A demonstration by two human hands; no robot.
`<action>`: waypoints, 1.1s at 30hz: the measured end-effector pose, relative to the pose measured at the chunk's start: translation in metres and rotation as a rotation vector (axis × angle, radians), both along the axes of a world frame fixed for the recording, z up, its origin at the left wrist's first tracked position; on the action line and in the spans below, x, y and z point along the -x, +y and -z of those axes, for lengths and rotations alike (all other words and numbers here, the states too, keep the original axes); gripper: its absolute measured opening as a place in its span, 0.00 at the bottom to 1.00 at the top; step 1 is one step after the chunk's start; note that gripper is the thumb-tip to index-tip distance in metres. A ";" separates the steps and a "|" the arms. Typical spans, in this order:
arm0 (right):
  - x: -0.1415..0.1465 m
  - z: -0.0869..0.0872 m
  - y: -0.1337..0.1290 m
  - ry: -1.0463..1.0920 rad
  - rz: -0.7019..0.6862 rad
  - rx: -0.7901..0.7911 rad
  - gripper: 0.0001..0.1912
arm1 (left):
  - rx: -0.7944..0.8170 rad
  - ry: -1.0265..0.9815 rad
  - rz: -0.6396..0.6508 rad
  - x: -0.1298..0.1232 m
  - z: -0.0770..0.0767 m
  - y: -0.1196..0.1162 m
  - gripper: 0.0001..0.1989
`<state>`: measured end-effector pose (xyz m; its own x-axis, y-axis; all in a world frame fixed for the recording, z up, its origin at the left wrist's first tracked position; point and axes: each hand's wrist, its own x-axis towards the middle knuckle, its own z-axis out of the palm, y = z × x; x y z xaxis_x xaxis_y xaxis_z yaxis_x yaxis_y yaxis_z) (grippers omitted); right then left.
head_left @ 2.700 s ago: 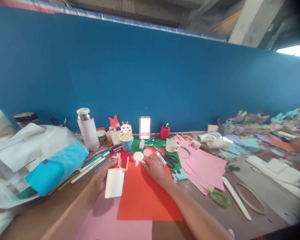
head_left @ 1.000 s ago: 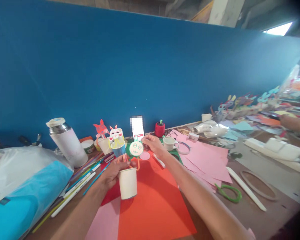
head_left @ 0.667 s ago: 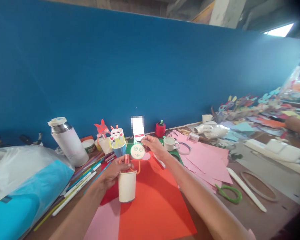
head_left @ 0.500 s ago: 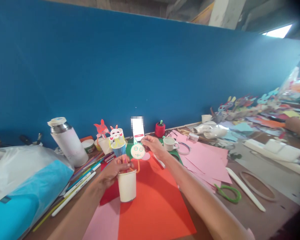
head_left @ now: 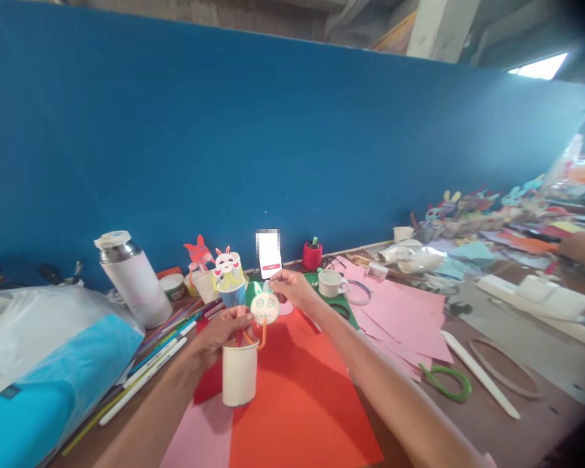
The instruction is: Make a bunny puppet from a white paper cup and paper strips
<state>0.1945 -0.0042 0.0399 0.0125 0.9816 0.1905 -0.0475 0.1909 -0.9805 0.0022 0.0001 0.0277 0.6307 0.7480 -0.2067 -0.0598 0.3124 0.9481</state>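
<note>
A white paper cup [head_left: 239, 377] hangs over the red paper [head_left: 312, 409], with orange and pink strips rising from its mouth. My left hand [head_left: 221, 333] is closed around those strips just above the rim. A round pale face cutout with green ears [head_left: 264, 307] is joined to an orange strip at the cup's right side. My right hand [head_left: 292, 289] pinches the cutout's ear at its upper right. Behind my left hand are a blue cup [head_left: 234, 296] and a white bunny cutout [head_left: 227, 264].
At the left are a flask [head_left: 134, 279], a blue and clear plastic bag [head_left: 53, 383] and pens. Pink sheets [head_left: 400, 312], a white mug [head_left: 330, 283] and a green coil [head_left: 446, 383] lie right. A phone [head_left: 270, 257] leans on the blue partition.
The cup, the strips and the face cutout have moved slightly left and down together with my left hand. My right hand has shifted a little left and down, still at the cutout's ear.
</note>
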 end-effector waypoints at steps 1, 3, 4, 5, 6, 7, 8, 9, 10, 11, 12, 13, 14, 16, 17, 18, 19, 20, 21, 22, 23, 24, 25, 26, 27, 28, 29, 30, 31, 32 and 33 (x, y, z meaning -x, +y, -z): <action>0.001 -0.001 -0.001 0.021 -0.009 0.002 0.07 | 0.010 0.001 0.002 0.000 0.000 -0.001 0.12; 0.002 -0.002 -0.002 0.087 -0.028 0.021 0.11 | 0.033 -0.001 0.001 -0.001 -0.001 -0.001 0.12; 0.001 -0.002 -0.002 0.123 -0.035 0.040 0.13 | 0.045 -0.010 -0.005 -0.001 -0.002 -0.002 0.12; 0.000 -0.001 -0.002 0.150 -0.043 0.065 0.15 | 0.056 -0.027 -0.020 -0.001 -0.002 -0.001 0.11; -0.002 0.000 -0.002 0.159 -0.053 0.095 0.17 | 0.069 -0.043 -0.035 -0.001 -0.002 -0.001 0.11; -0.005 0.002 -0.002 0.150 -0.070 0.124 0.17 | 0.083 -0.054 -0.054 -0.001 -0.003 0.000 0.11; -0.007 0.004 -0.001 0.128 -0.102 0.150 0.16 | 0.093 -0.060 -0.079 -0.001 -0.003 0.001 0.11; -0.009 0.006 0.000 0.105 -0.146 0.171 0.15 | 0.101 -0.063 -0.106 -0.001 -0.002 0.002 0.11; -0.011 0.008 0.000 0.089 -0.197 0.187 0.14 | 0.106 -0.067 -0.134 -0.001 -0.002 0.003 0.10; -0.013 0.010 0.001 0.083 -0.247 0.197 0.14 | 0.110 -0.073 -0.158 -0.001 -0.001 0.004 0.10; -0.013 0.012 0.001 0.084 -0.293 0.204 0.13 | 0.116 -0.084 -0.176 -0.001 0.000 0.005 0.09; -0.013 0.013 0.001 0.085 -0.328 0.211 0.13 | 0.124 -0.097 -0.184 0.000 0.001 0.006 0.09; -0.013 0.015 0.001 0.084 -0.353 0.217 0.13 | 0.133 -0.109 -0.179 0.000 0.003 0.007 0.08; -0.011 0.016 0.001 0.078 -0.381 0.235 0.13 | 0.144 -0.129 -0.159 0.001 0.006 0.008 0.08; -0.010 0.017 0.000 0.077 -0.389 0.245 0.13 | 0.143 -0.137 -0.149 0.001 0.008 0.009 0.08; -0.008 0.017 0.000 0.081 -0.395 0.257 0.14 | 0.139 -0.140 -0.143 0.002 0.010 0.009 0.08; -0.007 0.018 0.000 0.089 -0.400 0.267 0.14 | 0.135 -0.141 -0.139 0.002 0.012 0.009 0.08; -0.006 0.018 -0.001 0.096 -0.404 0.276 0.14 | 0.132 -0.140 -0.137 0.002 0.013 0.009 0.08; -0.005 0.018 -0.001 0.103 -0.407 0.281 0.14 | 0.130 -0.139 -0.137 0.002 0.013 0.008 0.08; -0.004 0.019 -0.001 0.110 -0.407 0.286 0.14 | 0.128 -0.138 -0.138 0.001 0.013 0.008 0.07; -0.003 0.019 -0.001 0.116 -0.404 0.290 0.13 | 0.125 -0.137 -0.141 0.001 0.013 0.007 0.07; -0.002 0.020 -0.001 0.123 -0.402 0.295 0.12 | 0.122 -0.136 -0.145 0.001 0.012 0.006 0.06; -0.001 0.020 -0.002 0.131 -0.398 0.299 0.11 | 0.120 -0.133 -0.150 0.000 0.011 0.006 0.06; 0.000 0.020 -0.002 0.140 -0.392 0.303 0.10 | 0.120 -0.130 -0.155 0.000 0.011 0.006 0.06; 0.001 0.021 -0.002 0.149 -0.384 0.307 0.09 | 0.122 -0.125 -0.158 -0.001 0.011 0.006 0.05; 0.002 0.022 -0.002 0.155 -0.375 0.310 0.08 | 0.123 -0.121 -0.161 -0.001 0.011 0.006 0.05; 0.003 0.022 -0.003 0.161 -0.367 0.312 0.07 | 0.123 -0.119 -0.163 -0.001 0.011 0.007 0.05; 0.004 0.023 -0.003 0.163 -0.360 0.312 0.07 | 0.122 -0.116 -0.162 0.000 0.012 0.008 0.05; 0.005 0.024 -0.003 0.161 -0.352 0.311 0.06 | 0.119 -0.114 -0.163 0.000 0.013 0.009 0.05; 0.005 0.024 -0.003 0.157 -0.345 0.309 0.05 | 0.117 -0.114 -0.166 0.000 0.015 0.010 0.05; 0.006 0.025 -0.003 0.152 -0.337 0.304 0.05 | 0.117 -0.113 -0.169 0.001 0.015 0.010 0.06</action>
<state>0.1887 -0.0074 0.0151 -0.3105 0.9468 -0.0850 -0.2043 -0.1538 -0.9667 0.0015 0.0105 0.0122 0.5229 0.8200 -0.2329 -0.2245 0.3961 0.8904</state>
